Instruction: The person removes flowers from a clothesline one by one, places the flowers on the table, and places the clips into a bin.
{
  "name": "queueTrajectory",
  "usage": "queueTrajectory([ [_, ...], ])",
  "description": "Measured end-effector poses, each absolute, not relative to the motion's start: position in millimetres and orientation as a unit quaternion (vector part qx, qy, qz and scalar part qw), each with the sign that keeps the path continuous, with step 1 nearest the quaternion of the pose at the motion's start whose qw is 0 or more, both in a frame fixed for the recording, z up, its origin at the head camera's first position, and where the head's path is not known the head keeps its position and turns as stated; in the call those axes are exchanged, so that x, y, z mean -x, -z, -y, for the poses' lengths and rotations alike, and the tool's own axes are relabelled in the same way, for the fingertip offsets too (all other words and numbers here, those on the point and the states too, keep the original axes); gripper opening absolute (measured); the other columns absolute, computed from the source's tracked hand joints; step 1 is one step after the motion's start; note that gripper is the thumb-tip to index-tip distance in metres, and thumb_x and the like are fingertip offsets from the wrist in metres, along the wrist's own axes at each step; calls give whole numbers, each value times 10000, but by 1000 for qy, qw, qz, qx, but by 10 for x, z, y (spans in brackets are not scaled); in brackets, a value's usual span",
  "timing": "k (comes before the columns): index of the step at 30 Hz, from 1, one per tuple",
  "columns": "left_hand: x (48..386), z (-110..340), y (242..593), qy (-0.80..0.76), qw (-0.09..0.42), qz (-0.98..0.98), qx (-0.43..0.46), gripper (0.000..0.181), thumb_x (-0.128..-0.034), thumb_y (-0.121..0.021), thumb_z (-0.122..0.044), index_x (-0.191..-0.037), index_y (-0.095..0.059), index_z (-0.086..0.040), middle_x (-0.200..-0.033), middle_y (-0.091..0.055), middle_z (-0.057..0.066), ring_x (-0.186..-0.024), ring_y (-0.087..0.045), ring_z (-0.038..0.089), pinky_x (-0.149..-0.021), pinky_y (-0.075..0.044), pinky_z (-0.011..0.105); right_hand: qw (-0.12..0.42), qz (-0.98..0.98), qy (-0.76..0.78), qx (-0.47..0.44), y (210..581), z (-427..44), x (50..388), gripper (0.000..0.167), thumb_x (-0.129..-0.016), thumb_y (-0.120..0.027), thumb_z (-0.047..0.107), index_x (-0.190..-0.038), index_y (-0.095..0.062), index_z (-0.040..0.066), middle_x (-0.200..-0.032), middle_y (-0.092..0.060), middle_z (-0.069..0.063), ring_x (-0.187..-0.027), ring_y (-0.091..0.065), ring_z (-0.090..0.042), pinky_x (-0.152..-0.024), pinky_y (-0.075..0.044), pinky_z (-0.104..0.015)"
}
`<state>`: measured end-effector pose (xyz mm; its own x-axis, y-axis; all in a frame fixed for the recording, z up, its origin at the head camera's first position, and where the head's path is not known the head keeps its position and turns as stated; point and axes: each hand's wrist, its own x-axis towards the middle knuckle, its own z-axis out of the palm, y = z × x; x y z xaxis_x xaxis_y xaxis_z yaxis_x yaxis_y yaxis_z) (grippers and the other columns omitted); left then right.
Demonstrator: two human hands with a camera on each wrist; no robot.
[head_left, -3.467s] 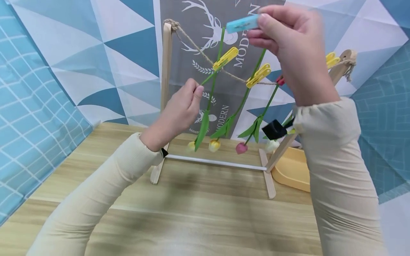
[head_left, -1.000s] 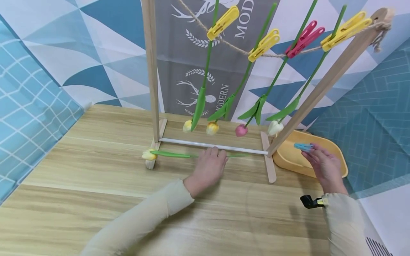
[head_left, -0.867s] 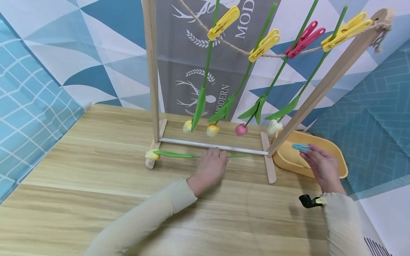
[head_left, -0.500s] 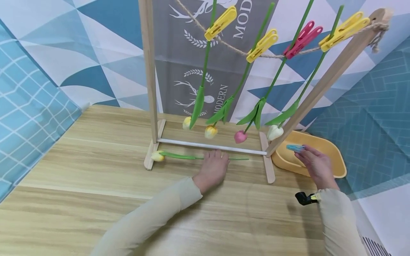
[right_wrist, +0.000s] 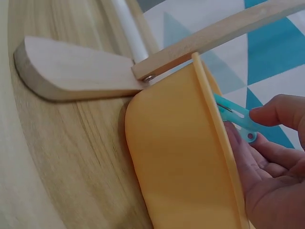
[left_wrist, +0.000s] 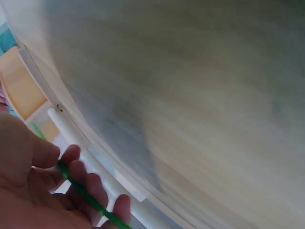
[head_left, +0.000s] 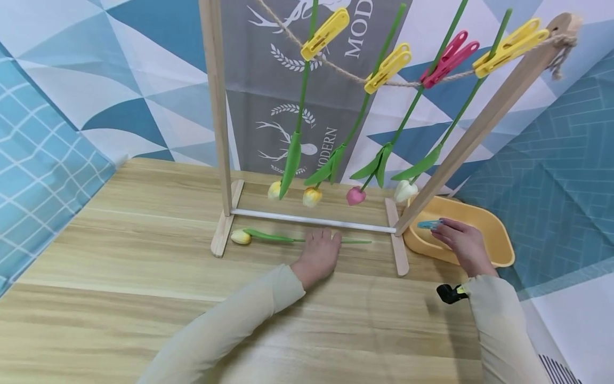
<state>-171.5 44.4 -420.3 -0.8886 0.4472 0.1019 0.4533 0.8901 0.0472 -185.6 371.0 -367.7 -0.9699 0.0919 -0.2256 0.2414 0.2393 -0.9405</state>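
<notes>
In the head view my left hand [head_left: 318, 255] rests low at the table, just in front of the rack's white crossbar [head_left: 314, 219]. It holds the stem of a yellow-white tulip [head_left: 241, 237], whose bloom points left; the left wrist view shows the green stem [left_wrist: 86, 194] between thumb and curled fingers. At the right, my right hand [head_left: 462, 242] pinches a light blue clothespin [head_left: 428, 224] over the yellow-orange basin [head_left: 496, 234]. The right wrist view has this clothespin [right_wrist: 237, 117] between thumb and fingers, partly behind the basin's rim.
A wooden rack [head_left: 217, 106] carries a sagging rope [head_left: 347, 73]. Tulips hang head down from it by yellow clothespins [head_left: 326, 33] and a dark pink clothespin [head_left: 448, 60]. The rack's right foot [head_left: 397, 242] stands beside the basin. Patterned cloth [head_left: 129, 80] covers the wall behind.
Earlier both hands were raised near the rope, the right with the blue clothespin. They came down; lately the tulip has shifted right off the rack's left foot, and the right hand has moved left.
</notes>
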Motion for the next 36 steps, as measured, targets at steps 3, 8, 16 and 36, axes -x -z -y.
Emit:
queueTrajectory([
  [3, 1716, -441, 4199, 25, 19, 971, 235, 269, -908, -521, -122, -1175, -521, -92, -1040, -558, 101, -1003, -537, 273, -883, -430, 488, 82, -838, 529, -103, 3687, -3707, 1905, 653, -949, -513, 353, -1424, -303, -43, -989, -570, 154, -899, -628, 71, -808, -498, -147],
  [8, 1717, -433, 4197, 23, 6, 971, 237, 306, -887, -524, -82, -1193, -526, -86, -1053, -547, 99, -992, -525, 257, -864, -449, 459, 109, -865, 481, -94, 3702, -3686, 1977, 635, -950, -503, 380, -1402, -346, -38, -1079, -598, 32, -885, -618, 69, -776, -508, -141],
  [16, 1728, -427, 4222, 25, 26, 971, 237, 278, -842, -557, -59, -1120, -550, -71, -1009, -560, 96, -934, -547, 241, -783, -480, 402, 139, -886, 434, -82, 3705, -3623, 2042, 625, -961, -484, 371, -1401, -345, -50, -1338, -484, -256, -870, -615, 56, -799, -524, -203],
  [36, 1722, -414, 4147, 20, -9, 974, 224, 279, -858, -556, -67, -1136, -550, -84, -1042, -569, 91, -955, -544, 233, -794, -467, 396, 219, -943, 251, -18, 3713, -3712, 2158, 532, -943, -524, 323, -1288, -489, -80, -1282, -502, -303, -1131, -501, -408, -873, -474, -456],
])
